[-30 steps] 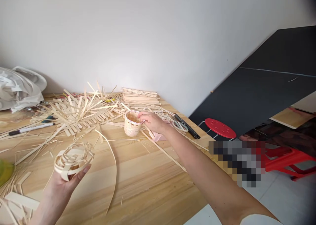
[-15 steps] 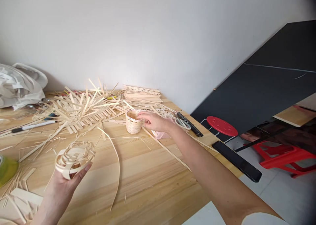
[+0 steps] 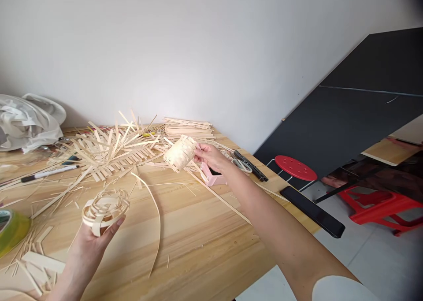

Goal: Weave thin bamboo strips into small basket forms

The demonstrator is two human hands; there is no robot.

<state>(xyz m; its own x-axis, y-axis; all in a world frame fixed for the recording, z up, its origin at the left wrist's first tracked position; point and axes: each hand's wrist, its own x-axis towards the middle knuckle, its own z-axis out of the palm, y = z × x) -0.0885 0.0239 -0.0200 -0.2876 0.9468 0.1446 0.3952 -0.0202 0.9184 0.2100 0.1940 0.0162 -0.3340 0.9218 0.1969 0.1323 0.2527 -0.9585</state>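
My left hand (image 3: 99, 237) is closed around the base of a round openwork piece woven from thin wood strips (image 3: 106, 209), raised above the table at the left. Farther off, my right hand (image 3: 209, 155) pinches the edge of a small woven basket (image 3: 180, 153) and holds it tipped on its side, with its opening turned out of sight. Just below that hand is a pink box (image 3: 213, 176) with a dark inside, partly hidden by the wrist. A long curved strip (image 3: 157, 217) lies on the table between my arms.
Loose wood strips (image 3: 112, 146) and a stack of strips (image 3: 190, 127) lie along the wall. Scissors (image 3: 243, 165), a black utility knife (image 3: 253, 166) and a phone (image 3: 312, 210) are at the right edge. Left are a marker (image 3: 49, 173), a tape roll (image 3: 16, 230) and white bags (image 3: 28, 120).
My right hand has taken hold of the small basket, which stood upright on the table, and has lifted and tipped it sideways. My left hand still holds the openwork piece.
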